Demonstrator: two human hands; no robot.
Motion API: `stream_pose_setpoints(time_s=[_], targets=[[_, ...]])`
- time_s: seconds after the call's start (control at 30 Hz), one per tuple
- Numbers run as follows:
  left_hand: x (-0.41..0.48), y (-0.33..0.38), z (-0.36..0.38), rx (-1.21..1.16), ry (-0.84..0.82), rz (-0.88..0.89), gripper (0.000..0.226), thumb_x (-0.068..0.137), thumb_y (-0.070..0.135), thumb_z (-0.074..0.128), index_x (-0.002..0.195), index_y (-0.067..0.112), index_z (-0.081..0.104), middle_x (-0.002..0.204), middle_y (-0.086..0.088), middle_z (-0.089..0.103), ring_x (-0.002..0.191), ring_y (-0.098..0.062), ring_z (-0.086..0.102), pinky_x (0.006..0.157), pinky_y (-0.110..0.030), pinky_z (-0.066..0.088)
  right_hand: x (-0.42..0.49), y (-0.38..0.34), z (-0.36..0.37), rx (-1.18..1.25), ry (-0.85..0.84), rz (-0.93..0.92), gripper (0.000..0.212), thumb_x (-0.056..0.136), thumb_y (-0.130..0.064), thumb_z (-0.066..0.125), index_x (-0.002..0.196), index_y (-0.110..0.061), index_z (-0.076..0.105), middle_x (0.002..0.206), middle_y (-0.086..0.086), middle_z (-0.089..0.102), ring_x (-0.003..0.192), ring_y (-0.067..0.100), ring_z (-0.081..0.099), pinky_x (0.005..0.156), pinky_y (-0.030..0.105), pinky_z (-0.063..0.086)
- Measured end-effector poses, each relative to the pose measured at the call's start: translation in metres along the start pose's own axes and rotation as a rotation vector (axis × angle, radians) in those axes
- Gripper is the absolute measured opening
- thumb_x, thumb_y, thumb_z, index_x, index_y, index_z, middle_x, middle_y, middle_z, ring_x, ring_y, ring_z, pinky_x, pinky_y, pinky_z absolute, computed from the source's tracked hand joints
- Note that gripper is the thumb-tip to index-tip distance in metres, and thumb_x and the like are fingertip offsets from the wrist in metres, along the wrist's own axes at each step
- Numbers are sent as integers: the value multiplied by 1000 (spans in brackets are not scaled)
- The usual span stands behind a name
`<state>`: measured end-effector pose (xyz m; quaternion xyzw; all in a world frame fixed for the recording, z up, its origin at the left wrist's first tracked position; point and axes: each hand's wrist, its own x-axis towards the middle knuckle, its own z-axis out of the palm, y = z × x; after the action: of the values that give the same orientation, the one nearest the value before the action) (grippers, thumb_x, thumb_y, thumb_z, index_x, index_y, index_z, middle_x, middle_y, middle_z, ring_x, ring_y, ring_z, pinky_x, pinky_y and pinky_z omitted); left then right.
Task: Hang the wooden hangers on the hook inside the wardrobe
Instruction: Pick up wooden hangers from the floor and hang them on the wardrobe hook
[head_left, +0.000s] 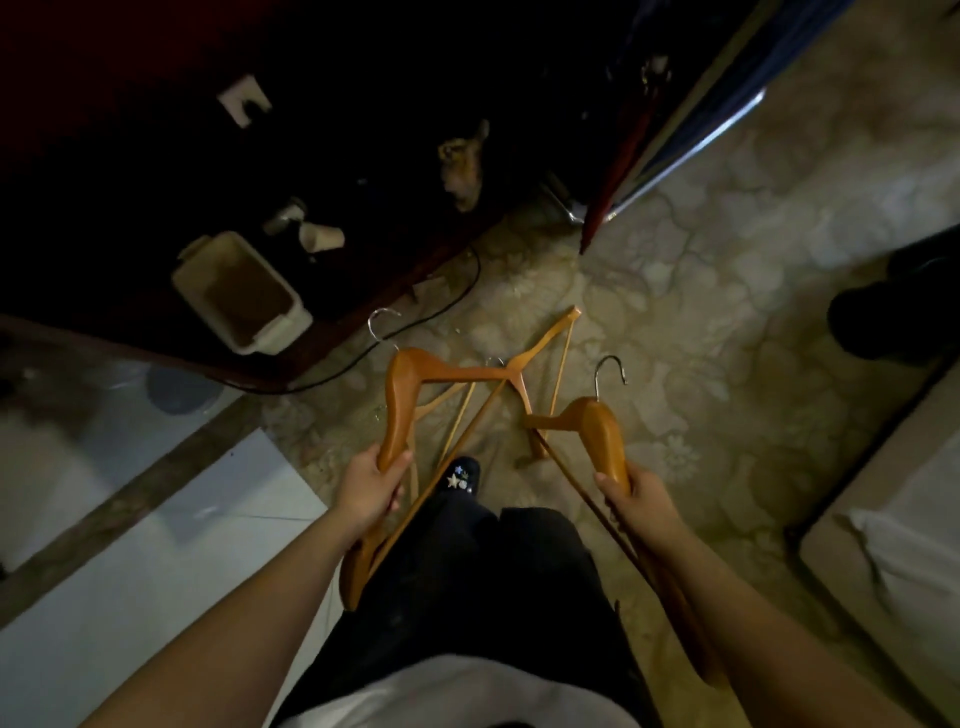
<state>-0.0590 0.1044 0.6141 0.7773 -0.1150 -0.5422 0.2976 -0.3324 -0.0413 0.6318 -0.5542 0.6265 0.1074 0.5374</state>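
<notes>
Head view: a person's left hand (371, 491) grips one arm of an orange-brown wooden hanger with a metal hook (400, 405), left of a black shoe with star charms (460, 478). The right hand (636, 499) clasps a second matching wooden hanger (597, 426) right of the shoe. A third wooden hanger (545, 338) lies on the patterned beige floor (727, 312) beyond the shoe, near the dark wardrobe (337, 156).

Person viewed from above. Forearms (234, 597) bare. Shirt (441, 691): light grey-white, hem at the lower edge. Trousers (467, 571): black, loose-legged. One shoe (465, 470) visible: black, rounded toe, fitted with small star-shaped and round charms (453, 480).
</notes>
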Motion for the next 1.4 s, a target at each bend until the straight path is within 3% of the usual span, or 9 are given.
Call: stream_pose_setpoints(time_s=[0.1,0.27,0.37,0.43,0.53,0.67,1.07,1.3,1.4], targets=[[-24,-9,-14,-7,43,0,12,95,23,50,83,20,51,57,-4,51,41,-13,47,44,-23,42,-13,-19,2,-44,-24,-59,12,94,-21,50,84,-17,53,69,6,53,59,16,52,55,25,45],[-51,-28,-27,-84,141,-40,11,95,23,50,87,16,54,59,-6,54,45,-14,49,47,-23,44,-5,-46,2,-283,-84,-191,15,93,-24,52,97,-10,55,76,11,58,66,22,57,58,28,47],[-66,-39,-23,-111,216,-67,9,95,25,50,93,17,52,59,-7,56,44,-13,50,47,-21,43,6,-59,-3,-376,-125,-275,12,93,-21,54,96,-10,56,80,13,61,73,28,60,67,35,49],[-77,-46,-16,-147,293,-114,10,95,26,50,93,16,51,59,-6,56,43,-13,51,46,-20,43,14,-70,-5,-422,-189,-309,8,93,-21,52,91,-15,55,76,8,59,69,24,58,63,31,47],[-100,-58,9,-223,383,-204,15,94,30,50,90,16,53,59,-6,58,43,-14,52,46,-21,44,26,-87,-11,-575,-275,-367,12,95,-25,50,89,-16,56,71,7,58,57,14,54,52,21,41],[-133,-74,56,-383,529,-326,17,93,29,52,84,16,56,59,-6,58,44,-17,53,50,-26,45,39,-106,-18,-735,-393,-431,16,94,-25,51,95,-11,58,63,4,56,50,14,52,48,24,42],[-209,-101,169,-844,814,-572,19,95,25,49,98,9,59,70,-7,60,62,-17,59,58,-23,46,45,-110,18,-1195,-572,-546,22,94,-26,50,101,-7,58,75,10,59,63,19,57,52,26,44],[-245,-122,182,-1200,990,-595,17,96,17,45,83,14,56,68,-8,54,56,-16,49,53,-24,41,15,-112,83,-1392,-627,-565,22,95,-24,49,75,-15,51,70,8,59,61,19,56,57,28,45],[-261,-148,177,-1154,989,-613,13,96,19,46,88,16,57,70,-6,55,58,-15,53,52,-21,44,-5,-110,121,-1463,-663,-610,22,92,-25,53,72,-16,53,70,10,60,62,24,58,65,35,50]])
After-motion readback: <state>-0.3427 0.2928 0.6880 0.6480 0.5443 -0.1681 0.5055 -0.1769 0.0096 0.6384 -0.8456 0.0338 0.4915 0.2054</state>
